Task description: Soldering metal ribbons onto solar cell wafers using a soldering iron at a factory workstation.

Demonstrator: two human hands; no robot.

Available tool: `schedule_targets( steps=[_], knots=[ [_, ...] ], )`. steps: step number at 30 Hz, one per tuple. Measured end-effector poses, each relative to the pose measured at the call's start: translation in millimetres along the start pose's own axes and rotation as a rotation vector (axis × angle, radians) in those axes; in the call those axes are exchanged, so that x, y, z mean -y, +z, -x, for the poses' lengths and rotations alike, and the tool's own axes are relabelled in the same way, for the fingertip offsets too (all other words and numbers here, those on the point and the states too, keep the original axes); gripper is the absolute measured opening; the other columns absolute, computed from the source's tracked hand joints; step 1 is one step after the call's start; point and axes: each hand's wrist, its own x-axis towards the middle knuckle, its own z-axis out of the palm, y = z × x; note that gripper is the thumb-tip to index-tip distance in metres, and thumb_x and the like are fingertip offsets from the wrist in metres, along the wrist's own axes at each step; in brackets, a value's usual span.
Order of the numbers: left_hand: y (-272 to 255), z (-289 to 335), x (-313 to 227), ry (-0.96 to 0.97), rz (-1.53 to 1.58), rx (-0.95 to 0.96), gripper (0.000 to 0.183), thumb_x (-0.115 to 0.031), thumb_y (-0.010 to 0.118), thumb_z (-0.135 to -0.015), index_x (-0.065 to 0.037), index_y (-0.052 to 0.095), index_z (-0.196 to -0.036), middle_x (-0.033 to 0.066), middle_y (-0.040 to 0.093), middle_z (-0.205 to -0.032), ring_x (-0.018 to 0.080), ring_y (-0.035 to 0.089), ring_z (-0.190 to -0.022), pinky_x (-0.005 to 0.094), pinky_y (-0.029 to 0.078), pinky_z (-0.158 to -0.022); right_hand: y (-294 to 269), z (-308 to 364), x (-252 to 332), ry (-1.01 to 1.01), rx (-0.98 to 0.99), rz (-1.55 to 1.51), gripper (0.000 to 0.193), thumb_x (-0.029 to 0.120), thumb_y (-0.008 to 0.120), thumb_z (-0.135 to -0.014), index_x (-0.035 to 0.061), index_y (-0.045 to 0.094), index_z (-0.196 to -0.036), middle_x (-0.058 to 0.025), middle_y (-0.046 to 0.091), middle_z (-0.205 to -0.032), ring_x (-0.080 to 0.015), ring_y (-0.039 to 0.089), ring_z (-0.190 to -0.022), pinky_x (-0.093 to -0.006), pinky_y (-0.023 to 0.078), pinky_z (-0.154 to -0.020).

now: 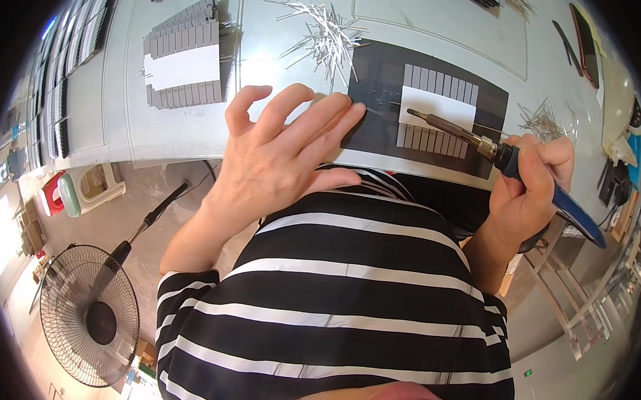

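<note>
My right hand point(525, 187) is wrapped round the blue handle of a soldering iron point(459, 131). Its tip points left, over the white middle band of a panel point(439, 105) edged on two sides with grey rectangular strips. This panel lies on a dark board point(377, 142) near the table's front edge. My left hand point(280, 148) is open, palm down and fingers spread. Its index fingertip is at the left edge of the board, next to a faint thin line. Whether the fingertips touch the board I cannot tell.
Thin silvery wire pieces lie in a loose pile point(324, 36) beyond my left hand and in a smaller pile point(544, 122) at right. Similar panels are stacked point(183, 58) at the left. A phone-like dark slab point(585, 46) lies far right. A fan point(90, 319) stands below left.
</note>
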Motion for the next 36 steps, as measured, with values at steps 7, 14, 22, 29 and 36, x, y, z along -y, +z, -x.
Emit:
schedule_targets(
  steps=[7, 14, 22, 29, 36],
  knots=[
    [8.5, -8.8, -9.1, -0.071, 0.024, -0.063, 0.069, -0.065, 0.063, -0.078, -0.017, 0.066, -0.127, -0.0041, 0.059, -0.122, 0.0194, 0.047, -0.108, 0.0393, 0.026, -0.099, -1.7, 0.1, 3.2, 0.043, -0.011, 0.128, 0.021, 0.005, 0.055, -0.088, 0.0072, 0.038, -0.076, 0.0021, 0.031, -0.053, -0.0063, 0.024, -0.046, -0.0248, 0.025, -0.053],
    [9.2, -6.7, -8.0, -0.064, 0.025, -0.064, 0.068, -0.064, 0.063, -0.078, -0.016, 0.066, -0.126, -0.0046, 0.059, -0.121, 0.0194, 0.047, -0.107, 0.0387, 0.026, -0.097, -0.3, 0.0, 2.5, 0.055, -0.033, 0.119, 0.022, 0.004, 0.056, -0.087, 0.0068, 0.037, -0.076, 0.0014, 0.032, -0.054, -0.0061, 0.025, -0.046, -0.0239, 0.025, -0.053],
    [10.9, -7.4, -9.2, -0.065, 0.034, -0.087, 0.068, -0.065, 0.065, -0.076, -0.016, 0.068, -0.124, -0.0037, 0.061, -0.119, 0.0198, 0.047, -0.106, 0.0387, 0.026, -0.098, 12.4, 1.9, -0.7, -0.028, -0.062, 0.14, 0.019, -0.008, 0.062, -0.081, 0.0022, 0.046, -0.076, -0.0014, 0.05, -0.063, -0.0038, 0.037, -0.054, -0.0215, 0.029, -0.05],
    [11.4, -8.1, -9.0, -0.065, 0.043, -0.095, 0.068, -0.064, 0.065, -0.077, -0.015, 0.068, -0.123, -0.0033, 0.061, -0.117, 0.0199, 0.047, -0.106, 0.0385, 0.026, -0.098, 17.8, 1.1, -0.4, 0.004, 0.023, 0.141, 0.021, -0.009, 0.064, -0.082, 0.0021, 0.047, -0.077, -0.0009, 0.052, -0.062, -0.0034, 0.039, -0.054, -0.0211, 0.032, -0.051],
    [11.0, -8.3, -8.1, -0.058, 0.04, -0.103, 0.067, -0.065, 0.065, -0.077, -0.015, 0.068, -0.123, -0.0034, 0.061, -0.117, 0.0195, 0.048, -0.105, 0.0381, 0.027, -0.097, 20.4, 0.1, 0.1, 0.022, 0.0, 0.179, 0.022, -0.009, 0.064, -0.082, 0.0025, 0.046, -0.077, 0.0001, 0.05, -0.061, -0.0027, 0.039, -0.054, -0.0206, 0.031, -0.051]
  ],
)
